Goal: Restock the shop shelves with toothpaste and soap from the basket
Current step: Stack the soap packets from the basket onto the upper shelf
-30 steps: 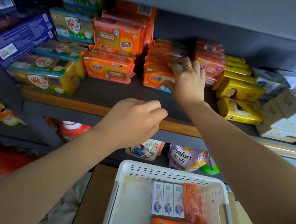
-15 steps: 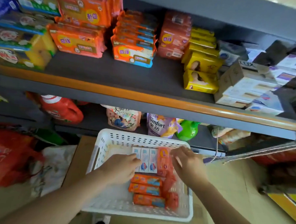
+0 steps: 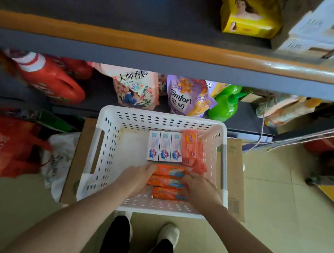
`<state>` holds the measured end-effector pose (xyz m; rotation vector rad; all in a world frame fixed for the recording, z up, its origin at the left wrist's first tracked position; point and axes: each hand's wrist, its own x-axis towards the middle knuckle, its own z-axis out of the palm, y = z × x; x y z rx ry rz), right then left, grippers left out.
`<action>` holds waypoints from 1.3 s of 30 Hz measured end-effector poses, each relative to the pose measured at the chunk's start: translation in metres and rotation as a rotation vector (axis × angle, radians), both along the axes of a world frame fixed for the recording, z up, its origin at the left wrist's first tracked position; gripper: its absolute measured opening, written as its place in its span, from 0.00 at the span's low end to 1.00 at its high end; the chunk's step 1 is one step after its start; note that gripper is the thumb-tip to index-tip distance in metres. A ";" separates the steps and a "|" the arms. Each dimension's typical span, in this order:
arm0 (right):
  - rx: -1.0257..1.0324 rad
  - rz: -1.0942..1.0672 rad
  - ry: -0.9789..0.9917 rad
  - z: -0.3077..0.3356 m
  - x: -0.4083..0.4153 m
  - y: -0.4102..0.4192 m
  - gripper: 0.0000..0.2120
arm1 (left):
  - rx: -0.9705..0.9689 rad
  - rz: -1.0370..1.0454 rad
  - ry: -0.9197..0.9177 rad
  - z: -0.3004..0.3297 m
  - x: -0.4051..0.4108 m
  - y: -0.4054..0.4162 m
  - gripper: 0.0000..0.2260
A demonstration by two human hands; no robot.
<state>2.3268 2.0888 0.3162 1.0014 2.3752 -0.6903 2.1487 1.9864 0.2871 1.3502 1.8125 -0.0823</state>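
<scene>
Below the shelf [image 3: 166,47], a white basket [image 3: 111,142]: both hands' fingers, left hand [image 3: 138,178] and right hand [image 3: 199,188], pinch orange soap packs [image 3: 167,181] at 6 o'clock.

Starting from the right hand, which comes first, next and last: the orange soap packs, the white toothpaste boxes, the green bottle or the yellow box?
1. Orange soap packs, touching the right hand, basket front.
2. White toothpaste boxes, basket back.
3. Green bottle, lower shelf.
4. Yellow box, upper shelf.
</scene>
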 end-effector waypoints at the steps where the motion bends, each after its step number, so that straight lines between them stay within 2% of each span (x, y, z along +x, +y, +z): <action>1: -0.008 -0.032 0.013 -0.001 0.001 0.001 0.11 | 0.018 0.168 -0.115 -0.003 0.001 0.000 0.16; 3: -0.011 -0.084 0.056 0.000 0.003 0.003 0.11 | -0.003 0.488 -0.306 -0.006 0.005 0.000 0.14; 5: -0.010 -0.110 0.092 0.001 0.003 0.004 0.10 | -0.049 0.630 -0.448 -0.016 0.006 -0.004 0.16; 7: 0.010 -0.144 0.106 0.000 0.000 0.005 0.09 | 0.034 0.525 -0.354 -0.018 0.007 -0.003 0.17; 9: 0.024 -0.179 0.128 -0.001 -0.003 0.007 0.10 | 0.123 0.271 -0.244 -0.007 0.002 0.001 0.18; 11: 0.015 -0.182 0.153 -0.003 -0.007 0.009 0.12 | 0.158 0.141 -0.131 0.005 -0.006 0.002 0.18; 13: 0.016 -0.152 0.155 -0.007 -0.013 0.011 0.16 | 0.274 -0.030 0.021 0.019 -0.016 -0.002 0.20; 15: 0.020 -0.114 0.121 -0.009 -0.021 0.013 0.20 | 0.327 -0.095 0.055 0.026 -0.030 -0.007 0.20; 21: 0.089 -0.024 -0.017 -0.015 -0.039 0.008 0.22 | 0.444 0.302 -0.131 0.049 -0.064 -0.023 0.12; 25: 0.148 0.187 -0.072 -0.019 -0.040 0.004 0.18 | 0.456 0.685 -0.454 0.062 -0.076 -0.028 0.07; 29: 0.195 0.288 -0.150 -0.026 -0.045 -0.002 0.17 | 0.574 0.973 -0.672 0.083 -0.079 -0.023 0.10; 33: 0.158 0.182 -0.121 -0.025 -0.052 -0.002 0.11 | 0.663 1.104 -0.712 0.100 -0.084 -0.013 0.08; 36: -0.100 -0.044 -0.055 -0.010 -0.052 0.001 0.09 | 0.732 1.135 -0.699 0.116 -0.090 -0.007 0.02; 39: -0.361 -0.313 0.180 0.020 -0.050 0.011 0.05 | 0.791 1.123 -0.701 0.146 -0.103 -0.001 0.02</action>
